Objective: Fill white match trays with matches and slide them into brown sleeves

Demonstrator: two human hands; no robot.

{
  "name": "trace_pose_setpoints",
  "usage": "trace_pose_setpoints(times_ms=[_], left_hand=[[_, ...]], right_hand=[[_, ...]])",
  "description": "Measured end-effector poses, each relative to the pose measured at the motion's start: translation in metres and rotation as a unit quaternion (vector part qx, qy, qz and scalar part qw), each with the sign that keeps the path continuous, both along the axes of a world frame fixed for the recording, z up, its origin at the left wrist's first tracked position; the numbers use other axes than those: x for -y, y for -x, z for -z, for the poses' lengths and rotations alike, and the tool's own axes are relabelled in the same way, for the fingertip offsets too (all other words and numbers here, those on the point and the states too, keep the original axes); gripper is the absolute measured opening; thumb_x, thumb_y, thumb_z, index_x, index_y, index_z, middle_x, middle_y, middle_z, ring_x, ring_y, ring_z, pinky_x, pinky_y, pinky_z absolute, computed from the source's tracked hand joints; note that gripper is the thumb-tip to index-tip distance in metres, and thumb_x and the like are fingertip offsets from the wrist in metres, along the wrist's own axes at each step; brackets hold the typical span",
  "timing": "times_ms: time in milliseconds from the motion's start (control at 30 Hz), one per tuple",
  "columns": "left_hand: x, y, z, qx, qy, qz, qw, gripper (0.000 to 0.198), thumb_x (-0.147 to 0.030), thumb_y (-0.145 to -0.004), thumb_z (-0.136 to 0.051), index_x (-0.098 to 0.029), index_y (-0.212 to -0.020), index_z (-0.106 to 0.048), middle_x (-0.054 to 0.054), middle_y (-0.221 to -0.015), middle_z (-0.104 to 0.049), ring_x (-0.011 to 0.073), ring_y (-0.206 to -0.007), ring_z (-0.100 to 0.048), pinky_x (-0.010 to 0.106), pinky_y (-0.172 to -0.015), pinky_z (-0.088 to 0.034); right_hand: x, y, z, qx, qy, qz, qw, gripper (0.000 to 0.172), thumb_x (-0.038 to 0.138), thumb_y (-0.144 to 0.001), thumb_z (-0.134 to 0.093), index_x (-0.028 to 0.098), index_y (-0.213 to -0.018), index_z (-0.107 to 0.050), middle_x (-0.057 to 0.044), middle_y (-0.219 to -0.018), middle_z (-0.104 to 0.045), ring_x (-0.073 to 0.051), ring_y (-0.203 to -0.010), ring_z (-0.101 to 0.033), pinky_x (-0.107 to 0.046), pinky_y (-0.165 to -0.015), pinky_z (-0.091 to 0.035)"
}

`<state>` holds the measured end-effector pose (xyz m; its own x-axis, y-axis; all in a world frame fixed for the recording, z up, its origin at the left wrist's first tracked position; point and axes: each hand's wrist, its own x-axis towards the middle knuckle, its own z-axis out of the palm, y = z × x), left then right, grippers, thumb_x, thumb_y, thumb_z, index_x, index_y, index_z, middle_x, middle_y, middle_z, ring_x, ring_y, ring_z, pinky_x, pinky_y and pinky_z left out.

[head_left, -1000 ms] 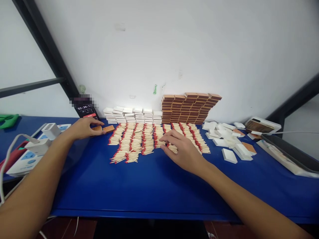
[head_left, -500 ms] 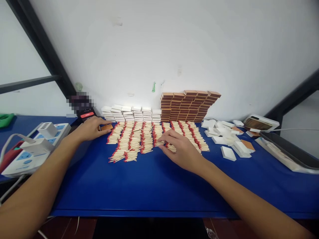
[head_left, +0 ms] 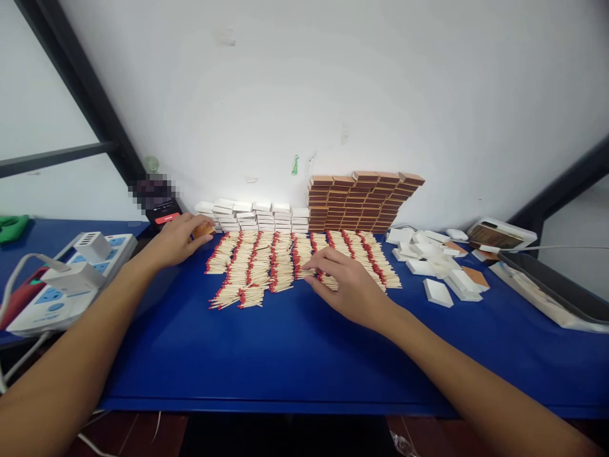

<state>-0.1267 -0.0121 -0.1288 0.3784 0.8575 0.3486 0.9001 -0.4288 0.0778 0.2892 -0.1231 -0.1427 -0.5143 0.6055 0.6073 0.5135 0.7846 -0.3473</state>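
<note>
At the left end of the matches, my left hand (head_left: 176,240) is closed around a small orange-brown matchbox sleeve (head_left: 203,229), partly hidden by the fingers. Red-tipped matches (head_left: 257,270) lie in several dense, roughly parallel rows on the blue table (head_left: 266,362). Over the middle rows rests my right hand (head_left: 349,282), its fingers bent and the thumb a little apart from the index finger; I see nothing between them.
White matchbox trays (head_left: 266,219) are stacked against the wall, left of a tall stack of brown matchboxes (head_left: 354,206). Loose white trays (head_left: 438,292) lie at the right, near a dark case (head_left: 556,285). A power strip (head_left: 71,298) and a phone (head_left: 164,209) are at the left.
My left hand has lifted the matchbox sleeve slightly and tilted it, with the fingers now curled round it. My right hand has stayed nearly still over the matches.
</note>
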Motion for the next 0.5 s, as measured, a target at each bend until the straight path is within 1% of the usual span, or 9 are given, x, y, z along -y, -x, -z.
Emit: trace_pose_setpoints(times_ms=[100, 167, 200, 267, 333, 367, 433, 500], left_hand=[[0.005, -0.007, -0.004, 0.044, 0.013, 0.003, 0.999, 0.039, -0.058, -0.096, -0.055, -0.022, -0.109, -0.062, 0.007, -0.101, -0.069, 0.0235, -0.091, -0.064, 0.033, -0.082, -0.048], [0.008, -0.012, -0.006, 0.078, 0.021, -0.001, 0.997, 0.038, -0.058, -0.095, -0.058, -0.022, -0.106, -0.062, 0.005, -0.098, -0.073, 0.0227, -0.091, -0.067, 0.032, -0.081, -0.048], [0.01, -0.013, -0.007, 0.086, 0.021, -0.006, 0.996, 0.04, -0.058, -0.094, -0.058, -0.022, -0.109, -0.063, 0.005, -0.098, -0.074, 0.0229, -0.092, -0.068, 0.031, -0.081, -0.048], [0.011, -0.015, -0.007, 0.083, 0.022, -0.025, 0.996, 0.049, -0.06, -0.093, -0.057, -0.022, -0.124, -0.066, 0.005, -0.102, -0.076, 0.0237, -0.093, -0.069, 0.032, -0.083, -0.049], [0.011, -0.015, -0.006, 0.064, 0.026, -0.05, 0.996, 0.061, -0.064, -0.09, -0.057, -0.024, -0.136, -0.067, 0.006, -0.108, -0.077, 0.0239, -0.086, -0.069, 0.034, -0.081, -0.049], [0.011, -0.014, -0.006, 0.055, 0.03, -0.064, 0.996, 0.066, -0.066, -0.089, -0.057, -0.024, -0.139, -0.068, 0.006, -0.108, -0.078, 0.0239, -0.081, -0.069, 0.034, -0.079, -0.048], [0.011, -0.011, -0.005, 0.048, 0.036, -0.091, 0.994, 0.071, -0.069, -0.086, -0.058, -0.022, -0.138, -0.071, 0.007, -0.103, -0.078, 0.0245, -0.075, -0.068, 0.034, -0.073, -0.047], [0.01, -0.009, -0.004, 0.047, 0.036, -0.114, 0.992, 0.074, -0.072, -0.083, -0.06, -0.022, -0.136, -0.073, 0.008, -0.097, -0.078, 0.026, -0.075, -0.068, 0.034, -0.071, -0.046]], right_hand=[[-0.001, 0.0, 0.0, 0.001, 0.004, -0.001, 1.0, 0.013, 0.016, -0.102, -0.06, 0.022, -0.111, -0.067, -0.01, -0.107, -0.068, -0.022, -0.096, -0.067, -0.041, -0.086, -0.058], [-0.001, 0.0, 0.0, 0.001, 0.005, -0.002, 1.0, 0.013, 0.017, -0.102, -0.06, 0.022, -0.111, -0.067, -0.009, -0.107, -0.068, -0.023, -0.096, -0.067, -0.041, -0.086, -0.058], [-0.001, 0.0, 0.0, 0.002, 0.006, -0.001, 1.0, 0.013, 0.017, -0.102, -0.06, 0.022, -0.111, -0.067, -0.009, -0.107, -0.068, -0.023, -0.096, -0.067, -0.041, -0.086, -0.058], [0.0, 0.0, 0.0, 0.003, 0.007, 0.0, 1.0, 0.012, 0.017, -0.102, -0.06, 0.022, -0.11, -0.067, -0.009, -0.106, -0.068, -0.023, -0.095, -0.067, -0.041, -0.085, -0.058], [0.0, 0.0, 0.0, 0.003, 0.006, -0.002, 1.0, 0.011, 0.017, -0.102, -0.06, 0.021, -0.109, -0.067, -0.01, -0.106, -0.068, -0.022, -0.095, -0.067, -0.04, -0.084, -0.058], [0.0, 0.0, 0.0, 0.002, 0.004, -0.003, 1.0, 0.011, 0.017, -0.102, -0.06, 0.021, -0.109, -0.067, -0.01, -0.106, -0.068, -0.022, -0.095, -0.067, -0.04, -0.084, -0.058], [0.0, 0.0, 0.0, 0.0, 0.0, -0.005, 1.0, 0.011, 0.017, -0.102, -0.06, 0.021, -0.109, -0.068, -0.01, -0.106, -0.068, -0.022, -0.095, -0.067, -0.04, -0.084, -0.058], [0.0, 0.001, 0.0, 0.003, -0.001, -0.004, 1.0, 0.012, 0.016, -0.102, -0.06, 0.022, -0.109, -0.068, -0.009, -0.105, -0.068, -0.022, -0.094, -0.067, -0.04, -0.083, -0.058]])
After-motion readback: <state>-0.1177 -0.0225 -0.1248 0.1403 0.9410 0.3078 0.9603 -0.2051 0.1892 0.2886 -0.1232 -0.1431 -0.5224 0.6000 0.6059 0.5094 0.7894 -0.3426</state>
